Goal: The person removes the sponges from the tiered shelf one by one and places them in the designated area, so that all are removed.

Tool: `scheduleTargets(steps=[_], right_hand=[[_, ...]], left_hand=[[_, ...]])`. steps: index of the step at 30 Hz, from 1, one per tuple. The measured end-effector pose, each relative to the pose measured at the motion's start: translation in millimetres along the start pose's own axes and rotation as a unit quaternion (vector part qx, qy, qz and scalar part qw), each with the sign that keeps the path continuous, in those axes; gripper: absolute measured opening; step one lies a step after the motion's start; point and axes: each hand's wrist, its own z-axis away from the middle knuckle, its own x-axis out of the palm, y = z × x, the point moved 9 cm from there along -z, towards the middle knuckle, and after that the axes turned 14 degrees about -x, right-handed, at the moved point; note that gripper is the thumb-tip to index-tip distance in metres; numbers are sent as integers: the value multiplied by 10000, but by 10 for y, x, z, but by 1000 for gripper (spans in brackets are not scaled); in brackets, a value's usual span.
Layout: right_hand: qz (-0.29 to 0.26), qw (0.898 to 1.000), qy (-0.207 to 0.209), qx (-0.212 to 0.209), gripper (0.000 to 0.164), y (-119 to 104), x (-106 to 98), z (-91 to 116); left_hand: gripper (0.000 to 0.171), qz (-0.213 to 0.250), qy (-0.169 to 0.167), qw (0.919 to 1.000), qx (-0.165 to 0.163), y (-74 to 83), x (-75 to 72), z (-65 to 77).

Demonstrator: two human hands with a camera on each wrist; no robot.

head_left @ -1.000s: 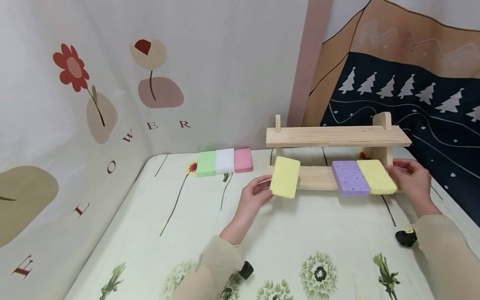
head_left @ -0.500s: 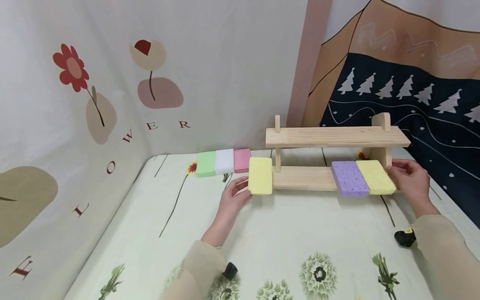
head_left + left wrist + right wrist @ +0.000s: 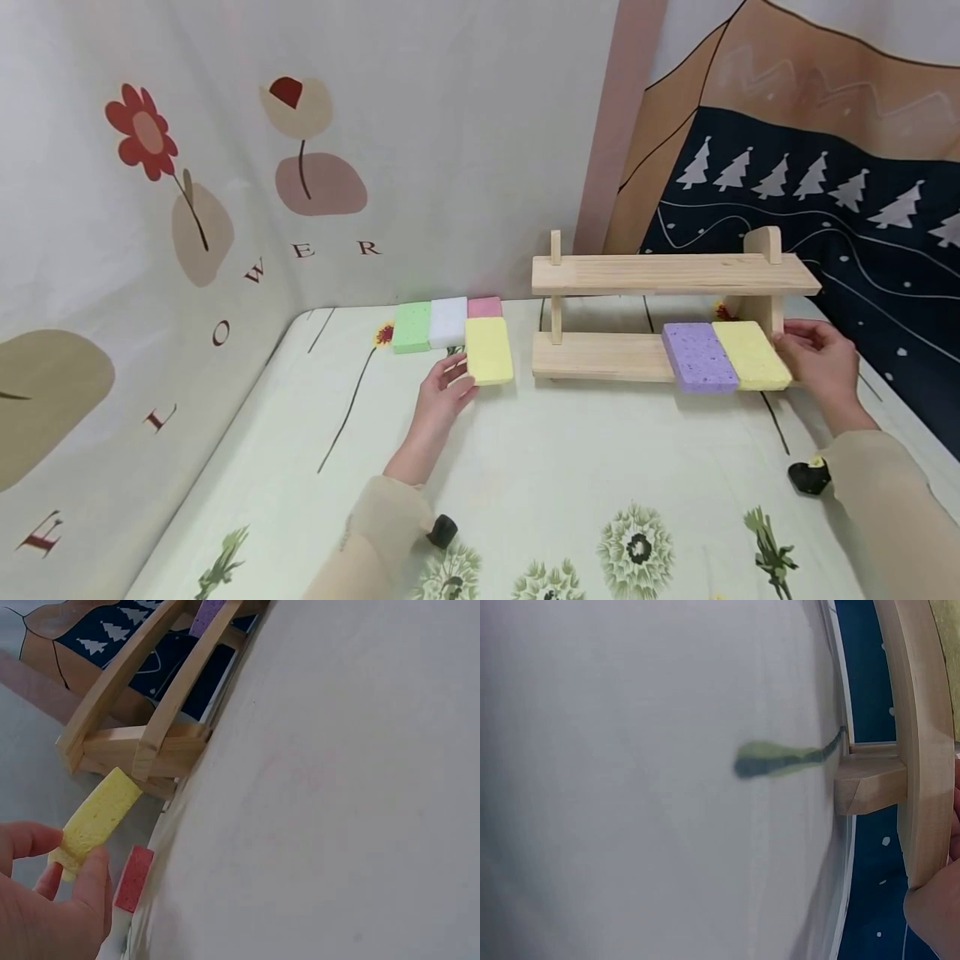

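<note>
My left hand (image 3: 442, 392) pinches a yellow sponge (image 3: 489, 351) between thumb and fingers. In the left wrist view that sponge (image 3: 99, 817) stands out past the fingertips, above a pink sponge (image 3: 133, 879). The head view has it overlapping the front of the pink sponge (image 3: 483, 307). My right hand (image 3: 820, 364) grips the right end of the two-tier wooden shelf (image 3: 607, 357); some of its fingers are hidden behind the wood in the right wrist view. Side by side on the lower board lie a purple sponge (image 3: 700, 357) and another yellow sponge (image 3: 752, 356).
Left of the pink sponge, a white sponge (image 3: 448, 322) and a green sponge (image 3: 412, 327) lie in a row against the back wall. A printed cloth (image 3: 585, 467) covers the table. Hanging cloth (image 3: 450, 150) forms walls at the back and left.
My left hand has carried the yellow sponge leftward, from in front of the shelf's left end to the pink sponge. My right hand and the shelf have stayed in place.
</note>
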Motion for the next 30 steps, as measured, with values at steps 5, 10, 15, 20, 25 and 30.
scheduleTargets(steps=[5,10,15,20,25,30], right_hand=[[-51,10000,25,6,21,5,6,3],[-2,10000,0,69,19,-16,12,18],[-61,10000,8,39,21,-36,8,20],[-141,9999,22,95,22,-20,19,27],[-214,9997,66,-23,24,-55,9,21],[-205,9996,111,-139,25,-96,-16,20]], left_hand=[[46,73,-41,9998,-198,-44,-32,-32],[45,66,-10,9988,-483,-126,-34,-85],[45,-74,-5,9981,-605,-147,-3,-131],[49,-197,-30,9974,-691,-147,14,-128],[53,-553,-184,9950,-814,-122,37,-111],[55,-1006,-399,9908,-812,-71,80,-123]])
